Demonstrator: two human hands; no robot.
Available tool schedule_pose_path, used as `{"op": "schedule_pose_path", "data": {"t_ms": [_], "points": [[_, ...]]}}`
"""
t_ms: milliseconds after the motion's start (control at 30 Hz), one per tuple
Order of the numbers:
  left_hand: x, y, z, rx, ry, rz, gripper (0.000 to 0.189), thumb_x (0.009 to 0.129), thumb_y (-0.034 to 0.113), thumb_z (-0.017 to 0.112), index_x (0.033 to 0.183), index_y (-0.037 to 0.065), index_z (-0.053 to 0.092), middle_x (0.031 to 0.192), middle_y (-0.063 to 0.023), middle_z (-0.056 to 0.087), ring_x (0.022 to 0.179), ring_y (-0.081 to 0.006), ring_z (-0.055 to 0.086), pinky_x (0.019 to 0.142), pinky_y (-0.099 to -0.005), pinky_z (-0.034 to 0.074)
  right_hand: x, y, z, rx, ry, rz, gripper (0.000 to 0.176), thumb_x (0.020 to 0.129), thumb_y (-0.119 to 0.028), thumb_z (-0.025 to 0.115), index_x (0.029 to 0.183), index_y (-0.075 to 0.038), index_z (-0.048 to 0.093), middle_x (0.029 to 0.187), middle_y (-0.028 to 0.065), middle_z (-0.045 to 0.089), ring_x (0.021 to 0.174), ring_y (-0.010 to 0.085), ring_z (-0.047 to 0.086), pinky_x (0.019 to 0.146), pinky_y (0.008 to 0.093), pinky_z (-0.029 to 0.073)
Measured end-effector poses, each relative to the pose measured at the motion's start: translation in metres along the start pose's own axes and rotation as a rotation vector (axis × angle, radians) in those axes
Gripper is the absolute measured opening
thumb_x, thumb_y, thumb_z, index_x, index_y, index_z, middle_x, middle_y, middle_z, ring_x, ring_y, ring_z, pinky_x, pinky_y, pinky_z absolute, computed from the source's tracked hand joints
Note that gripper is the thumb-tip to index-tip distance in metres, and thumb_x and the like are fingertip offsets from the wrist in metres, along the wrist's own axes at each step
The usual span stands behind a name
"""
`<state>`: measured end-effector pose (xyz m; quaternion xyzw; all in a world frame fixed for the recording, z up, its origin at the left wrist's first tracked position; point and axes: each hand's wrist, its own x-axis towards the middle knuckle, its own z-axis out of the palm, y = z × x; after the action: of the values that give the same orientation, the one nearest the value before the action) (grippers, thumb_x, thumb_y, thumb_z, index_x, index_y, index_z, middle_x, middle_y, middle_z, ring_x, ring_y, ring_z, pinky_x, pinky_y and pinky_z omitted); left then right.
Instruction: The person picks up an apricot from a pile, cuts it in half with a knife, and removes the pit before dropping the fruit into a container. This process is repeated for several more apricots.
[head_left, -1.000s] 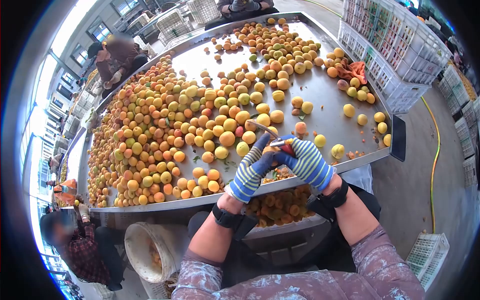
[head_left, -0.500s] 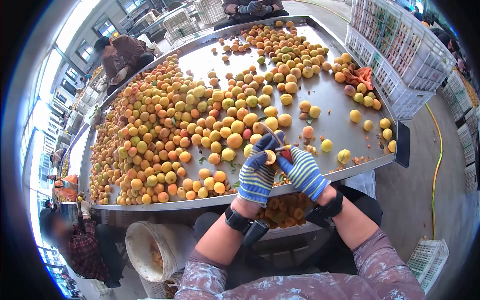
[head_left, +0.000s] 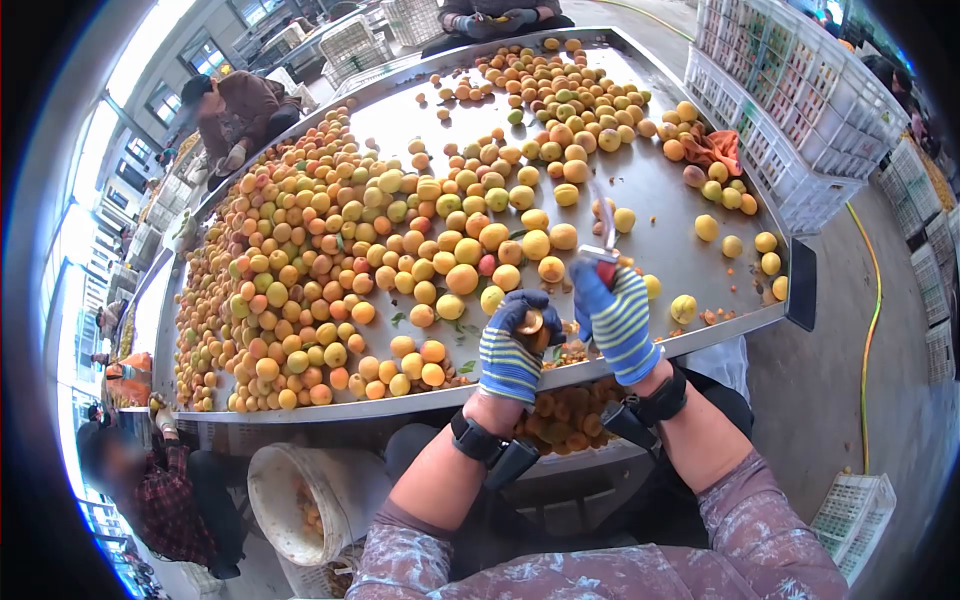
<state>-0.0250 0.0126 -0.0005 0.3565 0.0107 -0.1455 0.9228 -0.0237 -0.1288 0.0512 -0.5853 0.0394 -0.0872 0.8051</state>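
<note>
My left hand [head_left: 510,350], in a striped glove with dark fingertips, is closed around an apricot [head_left: 531,322] near the table's front edge. The fruit looks cut, though fingers cover part of it. A short way to the right, my right hand [head_left: 618,318], gloved alike, grips a knife [head_left: 603,256] with a reddish handle. Its thin blade points up and away from me, blurred by motion. Beneath my hands, below the table edge, sit many cut apricots [head_left: 570,425]. Whole apricots [head_left: 330,240] are heaped across the metal table [head_left: 655,205].
White crates [head_left: 790,110] are stacked by the table's right side. An orange cloth [head_left: 712,152] lies near that edge, and fruit scraps are scattered before me. A white bucket [head_left: 290,505] stands at lower left. Other people sit around the table, and a yellow hose [head_left: 872,300] crosses the floor.
My right hand has drawn away from the left, upward and to the right, taking the knife off the apricot. The left hand has turned slightly and keeps the fruit.
</note>
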Motion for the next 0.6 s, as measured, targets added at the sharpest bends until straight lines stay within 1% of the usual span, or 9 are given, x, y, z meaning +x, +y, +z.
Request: {"op": "schedule_pose_path", "data": {"t_ms": [33,67,133,233,300,367,500,533,600], "points": [[0.001,-0.003,0.001,-0.002,-0.003,-0.010,0.035,0.092,0.031,0.045,0.102,0.000,0.057,0.078,-0.0135,0.059,0.073,-0.0218,0.058,0.069,-0.0346,0.050,0.004,-0.007,-0.004,0.189,-0.028,0.131,0.018,0.090,-0.021,0.064,0.080,-0.007,0.060,0.057,-0.0036,0.052,0.047,0.0029,0.048,0.040,0.0205,0.035],[0.002,-0.006,0.002,0.046,0.053,-0.063,0.045,0.093,0.041,0.043,0.096,0.000,0.059,0.073,-0.0119,0.059,0.067,-0.0219,0.058,0.063,-0.0338,0.049,0.003,-0.016,-0.001,0.261,-0.008,0.111,0.019,0.091,-0.024,0.062,0.080,-0.010,0.060,0.054,-0.0057,0.047,0.041,0.0017,0.042,0.035,0.0194,0.029],[0.000,-0.009,0.018,0.214,0.211,-0.130,0.069,0.089,0.067,0.038,0.083,0.002,0.062,0.061,-0.0072,0.057,0.051,-0.0194,0.054,0.049,-0.0301,0.045,0.008,-0.022,-0.001,0.304,0.033,0.113,0.020,0.092,-0.026,0.062,0.080,-0.010,0.060,0.053,-0.0063,0.046,0.041,0.0021,0.042,0.035,0.0199,0.028],[-0.007,-0.016,0.032,0.314,0.142,-0.169,0.066,0.091,0.065,0.037,0.086,0.004,0.061,0.063,-0.0074,0.057,0.051,-0.0161,0.054,0.045,-0.0266,0.043,0.008,-0.028,0.000,0.431,0.057,0.117,0.023,0.091,-0.030,0.063,0.081,-0.010,0.060,0.053,-0.0070,0.043,0.040,0.0020,0.040,0.035,0.0198,0.027],[-0.007,-0.025,0.033,0.269,0.121,-0.197,0.062,0.095,0.058,0.036,0.082,0.004,0.064,0.069,-0.0062,0.061,0.059,-0.0143,0.058,0.054,-0.0240,0.047,0.012,-0.025,-0.002,0.416,0.049,0.102,0.018,0.095,-0.031,0.056,0.091,-0.013,0.058,0.051,-0.0086,0.033,0.040,0.0021,0.030,0.037,0.0209,0.026],[-0.005,-0.040,0.037,0.250,0.263,-0.136,0.058,0.096,0.055,0.038,0.085,0.005,0.064,0.075,-0.0046,0.062,0.066,-0.0127,0.059,0.059,-0.0240,0.049,0.012,-0.022,-0.003,0.408,0.068,0.067,0.018,0.095,-0.028,0.056,0.088,-0.011,0.058,0.053,-0.0087,0.037,0.042,0.0011,0.033,0.038,0.0198,0.027],[-0.010,-0.034,0.049,0.271,0.224,-0.134,0.053,0.096,0.052,0.041,0.086,0.005,0.064,0.078,-0.0029,0.061,0.068,-0.0097,0.058,0.062,-0.0231,0.049,0.015,-0.019,0.000,0.296,0.108,-0.052,0.019,0.094,-0.024,0.058,0.083,-0.008,0.058,0.056,-0.0082,0.045,0.045,0.0007,0.039,0.039,0.0197,0.027],[-0.007,-0.037,0.041,0.270,0.203,-0.106,0.048,0.094,0.051,0.047,0.094,0.006,0.062,0.085,-0.0035,0.063,0.073,-0.0127,0.062,0.063,-0.0259,0.053,0.014,-0.019,0.004,0.209,0.168,-0.098,0.019,0.094,-0.024,0.058,0.083,-0.009,0.059,0.056,-0.0082,0.045,0.044,0.0012,0.039,0.039,0.0200,0.028],[-0.006,-0.044,0.031,0.284,0.218,-0.133,0.047,0.094,0.051,0.047,0.095,0.007,0.062,0.086,-0.0033,0.064,0.074,-0.0130,0.063,0.064,-0.0265,0.054,0.013,-0.018,0.006,0.051,0.226,-0.191,0.020,0.094,-0.025,0.059,0.079,-0.011,0.058,0.055,-0.0081,0.044,0.044,0.0021,0.040,0.038,0.0210,0.030]]}}
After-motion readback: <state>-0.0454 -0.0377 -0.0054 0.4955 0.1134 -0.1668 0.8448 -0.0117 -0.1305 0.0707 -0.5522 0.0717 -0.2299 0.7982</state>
